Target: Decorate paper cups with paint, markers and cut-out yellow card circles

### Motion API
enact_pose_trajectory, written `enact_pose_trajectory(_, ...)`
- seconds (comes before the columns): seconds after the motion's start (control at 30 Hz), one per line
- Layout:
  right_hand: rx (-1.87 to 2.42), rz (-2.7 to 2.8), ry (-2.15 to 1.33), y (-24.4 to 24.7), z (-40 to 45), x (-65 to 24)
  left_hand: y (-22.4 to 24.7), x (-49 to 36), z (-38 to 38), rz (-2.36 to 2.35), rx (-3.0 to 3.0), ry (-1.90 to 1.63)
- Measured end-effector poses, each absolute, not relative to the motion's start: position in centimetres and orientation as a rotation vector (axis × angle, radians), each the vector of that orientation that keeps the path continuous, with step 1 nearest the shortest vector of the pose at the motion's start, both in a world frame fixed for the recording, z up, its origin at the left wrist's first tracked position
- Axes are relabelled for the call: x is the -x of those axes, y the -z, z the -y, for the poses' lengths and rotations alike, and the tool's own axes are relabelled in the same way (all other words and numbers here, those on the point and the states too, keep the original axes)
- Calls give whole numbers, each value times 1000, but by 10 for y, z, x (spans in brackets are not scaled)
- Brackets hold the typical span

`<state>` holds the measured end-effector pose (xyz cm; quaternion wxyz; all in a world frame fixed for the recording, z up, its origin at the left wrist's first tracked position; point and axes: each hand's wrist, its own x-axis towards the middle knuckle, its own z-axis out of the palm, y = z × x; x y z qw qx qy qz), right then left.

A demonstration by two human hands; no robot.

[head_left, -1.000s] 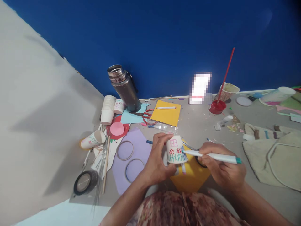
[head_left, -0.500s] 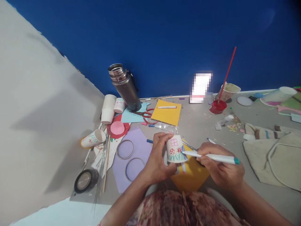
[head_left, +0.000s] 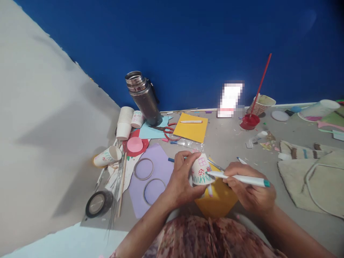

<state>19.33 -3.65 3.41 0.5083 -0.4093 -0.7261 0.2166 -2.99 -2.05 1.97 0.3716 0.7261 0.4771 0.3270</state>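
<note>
My left hand (head_left: 183, 179) grips a small white paper cup (head_left: 202, 170) upside down, fingers and thumb around its left side. On the cup are a pink window, red dotted flowers and green grass strokes. Between the fingers of my right hand (head_left: 251, 191) is a white marker pen (head_left: 240, 177) with a green end. Its tip rests at the cup's right side, by the red flowers. Below the cup lies an orange-yellow sheet (head_left: 219, 204), with part of a pair of scissors (head_left: 216, 165) showing behind, mostly hidden by the hands.
A steel flask (head_left: 145, 98) stands at the back, left of yellow paper (head_left: 191, 132) bearing a marker. Stacked paper cups (head_left: 125, 123), black tape (head_left: 98, 204) and purple paper (head_left: 161, 172) lie left. At right are a red paint pot (head_left: 249, 122) with a stick and cloth (head_left: 309, 182).
The cup has turned and tilted slightly in my left hand, its window shifting right. My right hand and the marker have moved a little left.
</note>
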Motion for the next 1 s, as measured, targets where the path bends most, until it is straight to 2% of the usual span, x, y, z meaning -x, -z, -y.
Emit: enact_pose_trajectory(1.0,956,1847,-478,-40,32,-184,-13,28,24,-1218,-2115,-834)
